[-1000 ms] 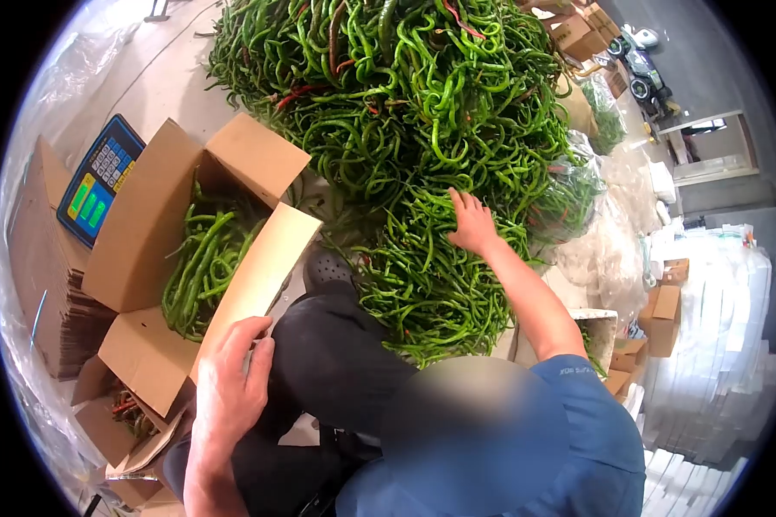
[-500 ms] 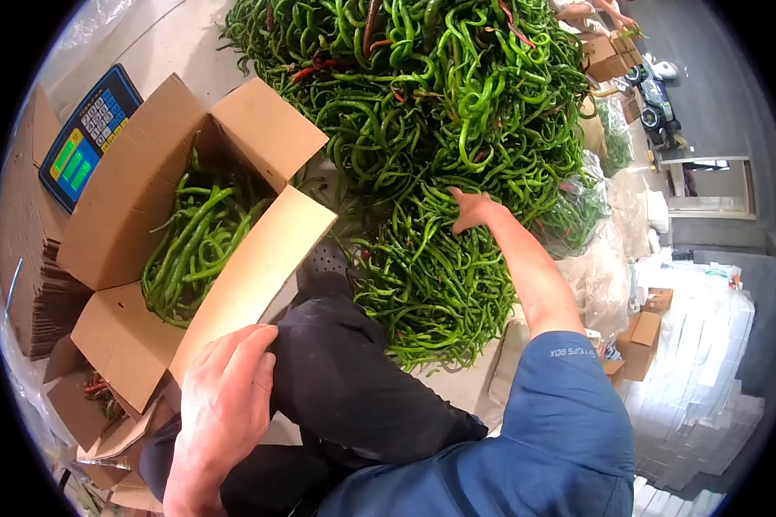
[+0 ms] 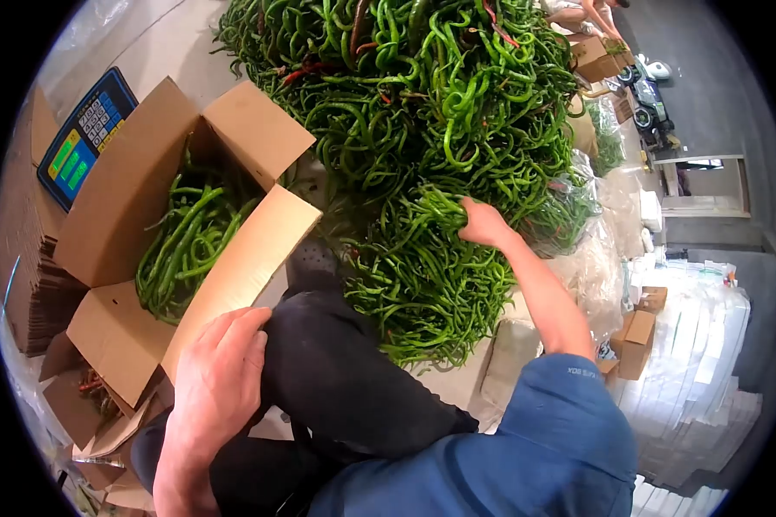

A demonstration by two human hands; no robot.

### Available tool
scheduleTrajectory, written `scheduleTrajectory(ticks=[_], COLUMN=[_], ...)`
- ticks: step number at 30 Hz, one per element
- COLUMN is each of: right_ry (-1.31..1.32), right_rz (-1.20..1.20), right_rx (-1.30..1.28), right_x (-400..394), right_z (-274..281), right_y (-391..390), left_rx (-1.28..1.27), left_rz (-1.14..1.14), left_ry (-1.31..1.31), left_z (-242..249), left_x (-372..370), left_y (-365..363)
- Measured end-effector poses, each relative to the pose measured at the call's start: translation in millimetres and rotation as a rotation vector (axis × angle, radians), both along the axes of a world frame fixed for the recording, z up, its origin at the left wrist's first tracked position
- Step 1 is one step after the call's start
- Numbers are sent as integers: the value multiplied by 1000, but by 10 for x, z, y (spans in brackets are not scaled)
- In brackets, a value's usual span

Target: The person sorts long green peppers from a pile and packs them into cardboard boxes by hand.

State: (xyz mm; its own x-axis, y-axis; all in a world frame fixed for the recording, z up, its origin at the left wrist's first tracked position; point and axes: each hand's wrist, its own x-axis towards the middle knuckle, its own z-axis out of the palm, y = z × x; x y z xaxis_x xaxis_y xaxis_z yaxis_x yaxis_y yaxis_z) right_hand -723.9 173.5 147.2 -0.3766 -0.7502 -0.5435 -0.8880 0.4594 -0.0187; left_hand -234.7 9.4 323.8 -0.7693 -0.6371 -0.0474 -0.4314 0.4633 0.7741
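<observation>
We see a pale concrete floor (image 3: pixel 168 39) under the heaped long green peppers (image 3: pixel 422 129) (frame centre); our right hand (image 3: pixel 483 224) clenches a bunch there. Left of centre, the open brown cardboard box (image 3: pixel 129 189) holds more; our left hand (image 3: pixel 220 379) rests open on its flap.

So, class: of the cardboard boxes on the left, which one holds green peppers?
The large open box beside the scale; the smaller box below it shows reddish scraps.

The peppers (image 3: pixel 422 129) in the heap are bright green, with a few red and dark brownish ones near the top. Those in the box (image 3: pixel 125 198) are green too; the box is plain brown cardboard. The scale (image 3: pixel 82 138) is blue with green displays and pale keys. The sleeve (image 3: pixel 569 414) is blue, the trousers (image 3: pixel 353 379) black.
</observation>
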Motion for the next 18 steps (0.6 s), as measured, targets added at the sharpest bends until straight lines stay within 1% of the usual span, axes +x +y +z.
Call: scheduleTrajectory(ticks=[2,6,8,10,11,12,14,17,18], right_ry=[9,-1,-15,2,-111,-100,-31,-72,-93], right_rz=[-71,-168,-280,-385,-454,-443,-379,-379,-391], right_rx=[-72,-187,-253,-357,-568,-530,-633,-609,-642], right_x=[38,187,163,172,146,48,-57,34,29], right_z=[138,521,655,827,1013,1078,1166,1538,1607], right_y=[252,672,845,926,1039,1091,1177,1126,1142], left_rx=[-20,74,110,149,151,157,170,171,180], left_rz=[-9,7,11,31,26,32,56,62,67], left_ry=[12,32,58,62,64,64,68,83,80], left_z=[-2,-9,-31,-38,-60,-99,-108,-135,-146], left_x=[-9,-36,-49,-68,-70,-73,-78,-45,-38], left_y=[19,44,52,54,67,62,68,58,56])
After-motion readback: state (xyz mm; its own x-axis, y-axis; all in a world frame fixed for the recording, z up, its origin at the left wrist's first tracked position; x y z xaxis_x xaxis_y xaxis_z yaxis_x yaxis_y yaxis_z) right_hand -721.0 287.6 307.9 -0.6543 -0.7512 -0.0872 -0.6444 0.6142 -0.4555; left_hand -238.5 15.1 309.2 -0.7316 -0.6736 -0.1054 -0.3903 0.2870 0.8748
